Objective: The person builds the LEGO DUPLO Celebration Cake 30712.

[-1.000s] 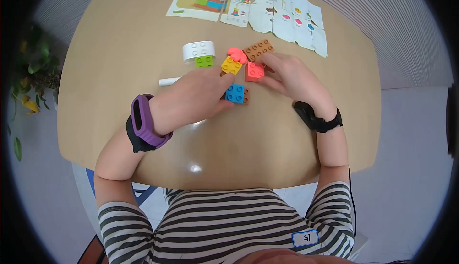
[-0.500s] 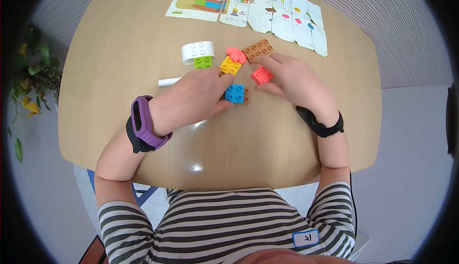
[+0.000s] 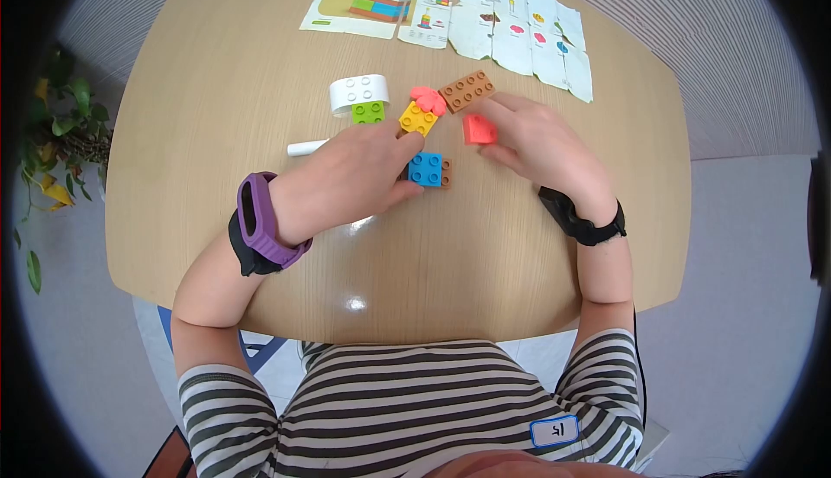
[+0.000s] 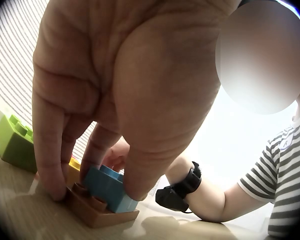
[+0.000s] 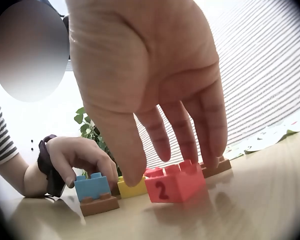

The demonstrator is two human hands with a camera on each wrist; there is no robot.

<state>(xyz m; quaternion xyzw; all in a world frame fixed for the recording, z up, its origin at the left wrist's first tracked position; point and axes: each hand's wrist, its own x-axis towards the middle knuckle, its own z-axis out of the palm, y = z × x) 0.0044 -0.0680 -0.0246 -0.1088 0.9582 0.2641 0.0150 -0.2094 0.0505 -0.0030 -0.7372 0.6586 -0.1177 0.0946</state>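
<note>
Head view: from the blue block point(image 3: 424, 169) your left hand point(image 3: 351, 168) grips, the red block point(image 3: 477, 130) lies toward the far right corner of the table point(image 3: 216, 89), between thumb point(image 5: 121, 145) and fingers point(image 5: 213, 125) of your right hand point(image 3: 538, 141); that hand is nearer, but you cannot tell whether it pinches.

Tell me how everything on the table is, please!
Blue block: on brown base, held by left hand
Red block: unattached, at the right hand, grip unclear
Brown plate: bare studs up
Yellow block: studs up
Green block: studs up
White arch: studs up
Pink flower: attachment unclear
White stick: lying down
Paper: unfolded, creased
</note>
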